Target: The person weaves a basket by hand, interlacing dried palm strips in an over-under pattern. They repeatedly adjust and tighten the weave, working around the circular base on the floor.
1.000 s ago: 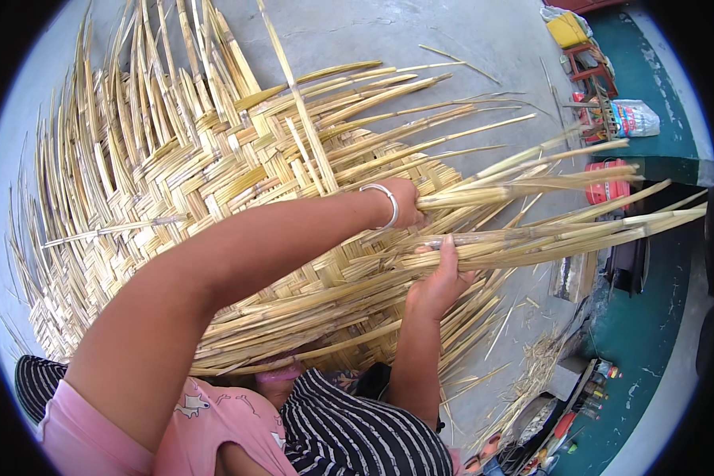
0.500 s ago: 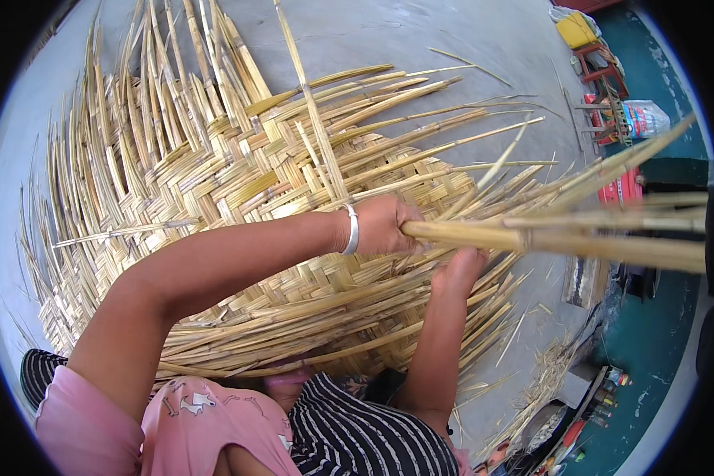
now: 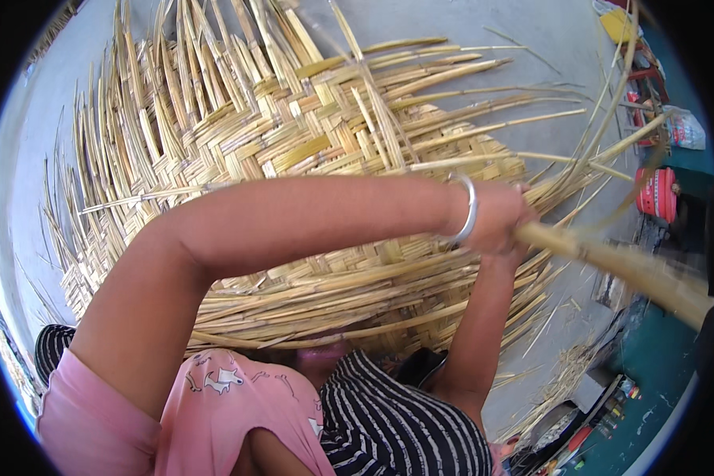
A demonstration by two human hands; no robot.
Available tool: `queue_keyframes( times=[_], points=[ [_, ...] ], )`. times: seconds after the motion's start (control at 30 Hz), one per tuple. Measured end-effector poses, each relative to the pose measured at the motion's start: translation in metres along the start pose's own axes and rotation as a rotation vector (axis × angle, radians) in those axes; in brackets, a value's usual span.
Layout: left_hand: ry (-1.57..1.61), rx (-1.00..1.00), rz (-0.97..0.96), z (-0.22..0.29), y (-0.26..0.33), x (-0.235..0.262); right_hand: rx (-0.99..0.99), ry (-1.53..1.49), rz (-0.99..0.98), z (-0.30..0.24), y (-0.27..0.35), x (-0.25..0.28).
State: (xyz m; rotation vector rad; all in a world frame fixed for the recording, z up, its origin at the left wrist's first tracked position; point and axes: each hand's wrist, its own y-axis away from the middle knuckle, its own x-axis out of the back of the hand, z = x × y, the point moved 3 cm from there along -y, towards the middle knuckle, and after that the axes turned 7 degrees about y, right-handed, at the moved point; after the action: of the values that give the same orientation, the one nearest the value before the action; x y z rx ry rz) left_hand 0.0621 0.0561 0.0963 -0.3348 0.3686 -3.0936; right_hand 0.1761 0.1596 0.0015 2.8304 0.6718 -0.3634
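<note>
A large mat of woven split cane strips [image 3: 254,147] lies on the floor, its loose ends fanning out on the far and right sides. My left hand [image 3: 500,216], with a silver bangle [image 3: 466,210] on its wrist, is reached across to the right and closed around a thick, pale yellow cane stalk [image 3: 583,247]. The stalk points right and slightly down, blurred toward its end. Just below, my right hand [image 3: 516,255] is mostly hidden behind the left; its fingers and any hold cannot be made out.
Long cane strips [image 3: 317,305] lie bundled along the mat's near side. To the right are a red bucket [image 3: 657,195], a wooden block [image 3: 611,292], cane scraps [image 3: 559,385] and a dark pan [image 3: 554,424]. Red furniture [image 3: 650,79] stands far right.
Both hands have moved right, and the held stalk has tilted downward at its far end. My view has shifted, so the mat sits farther right. Thin strips now rise at the right.
</note>
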Motion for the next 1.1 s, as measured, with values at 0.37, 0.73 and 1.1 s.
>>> queue_keyframes(
  times=[0.37, 0.73, 1.1],
  points=[
    [-0.405, 0.517, -0.004, -0.106, -0.012, 0.024, 0.058, 0.201, 0.317, -0.026, 0.024, -0.023],
    [-0.627, 0.684, -0.079, -0.138, 0.001, 0.029, 0.077, 0.273, 0.187, -0.031, 0.047, -0.035],
    [-0.971, 0.371, 0.001, -0.132, 0.001, 0.018, 0.082, 0.308, 0.152, -0.039, 0.053, -0.040]
  ],
)
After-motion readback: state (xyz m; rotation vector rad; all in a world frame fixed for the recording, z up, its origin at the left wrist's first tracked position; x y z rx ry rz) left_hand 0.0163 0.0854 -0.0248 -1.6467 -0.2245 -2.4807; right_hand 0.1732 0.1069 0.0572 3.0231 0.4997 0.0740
